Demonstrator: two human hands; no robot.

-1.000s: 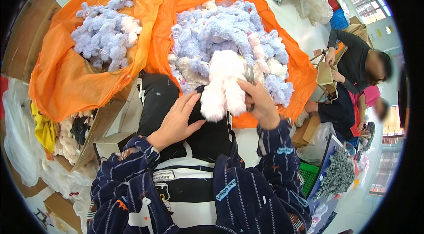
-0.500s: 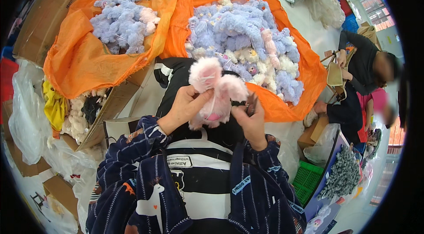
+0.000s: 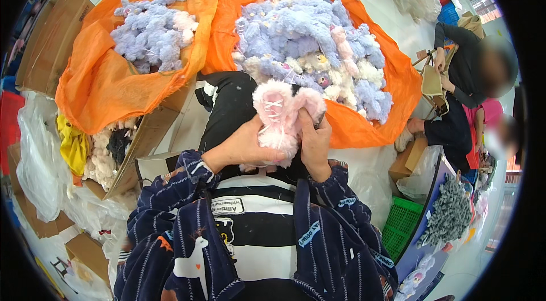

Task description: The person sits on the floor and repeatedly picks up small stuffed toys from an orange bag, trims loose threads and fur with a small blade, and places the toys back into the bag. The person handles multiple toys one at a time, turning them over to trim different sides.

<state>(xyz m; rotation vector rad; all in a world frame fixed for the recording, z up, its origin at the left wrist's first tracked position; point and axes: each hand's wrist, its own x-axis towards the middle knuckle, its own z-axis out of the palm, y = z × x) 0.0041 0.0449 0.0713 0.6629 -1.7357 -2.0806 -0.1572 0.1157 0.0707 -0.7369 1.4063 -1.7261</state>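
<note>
Over my lap is a fluffy pink plush bunny [image 3: 277, 139] with long ears, white lacing criss-crossing the inside of one ear. My left hand [image 3: 242, 146] is closed around its left side, fingers across the lower part. On the other side, my right hand [image 3: 315, 143] pinches the plush by the base of its right ear, thumb on the fur. A small dark object shows at the edge of my right fingers, too hidden to name. Beyond my knees lies a heap of lilac, white and pink plush toys [image 3: 301, 31] on an orange woven sack [image 3: 401, 82].
Another orange sack [image 3: 85, 82] at the far left bears more lilac plush toys [image 3: 151, 34]. Below it a cardboard box [image 3: 145, 144] holds cream plush pieces. To the right stand a green plastic basket [image 3: 401, 224] and a seated person [image 3: 463, 68] holding a bag.
The bunny has turned so the laced ear faces me. My left hand has shifted lower around it, and my right hand has moved inward from the ear's outer edge to its base.
</note>
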